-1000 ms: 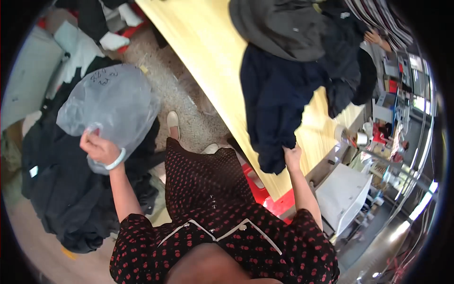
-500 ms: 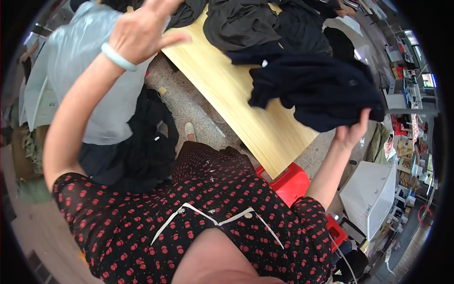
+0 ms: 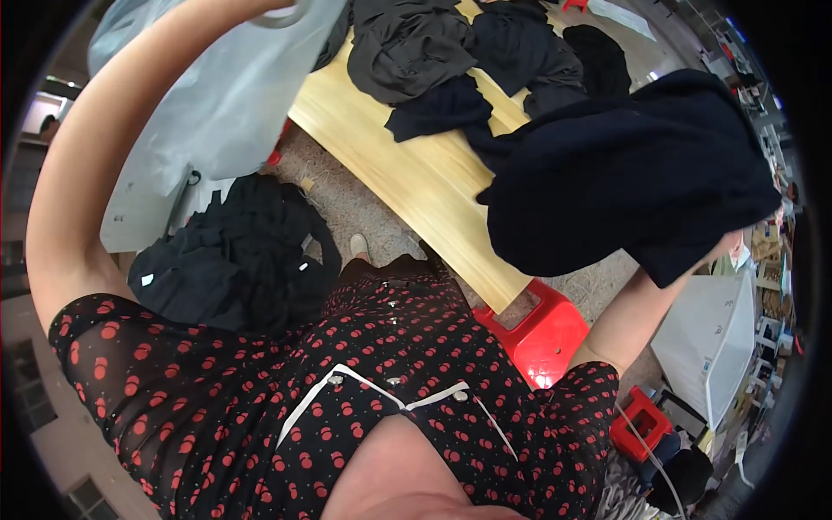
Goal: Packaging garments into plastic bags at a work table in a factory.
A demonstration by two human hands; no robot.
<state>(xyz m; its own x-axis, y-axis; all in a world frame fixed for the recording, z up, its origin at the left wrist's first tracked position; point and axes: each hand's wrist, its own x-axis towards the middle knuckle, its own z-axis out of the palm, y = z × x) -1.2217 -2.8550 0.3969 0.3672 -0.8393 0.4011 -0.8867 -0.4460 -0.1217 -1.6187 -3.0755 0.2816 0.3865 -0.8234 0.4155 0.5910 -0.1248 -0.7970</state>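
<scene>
My right hand holds up a dark navy garment over the right side of the wooden table; the cloth hides most of its fingers. One end of the garment trails down onto the tabletop. My left arm reaches up and out past the upper edge, so that hand is cut off beyond the bracelet at the wrist. Beside this arm hangs a large translucent plastic bag, and whether the left hand grips it does not show. Dark garments lie heaped on the table's far part.
Below the bag is a pile of black garments with small white tags. A red plastic stool stands by the table's near corner. At the right are a white bin and a smaller red stool.
The navy garment has moved right and nearer, spreading out. My left hand has risen out of view. The plastic bag has lifted, uncovering more of the black pile.
</scene>
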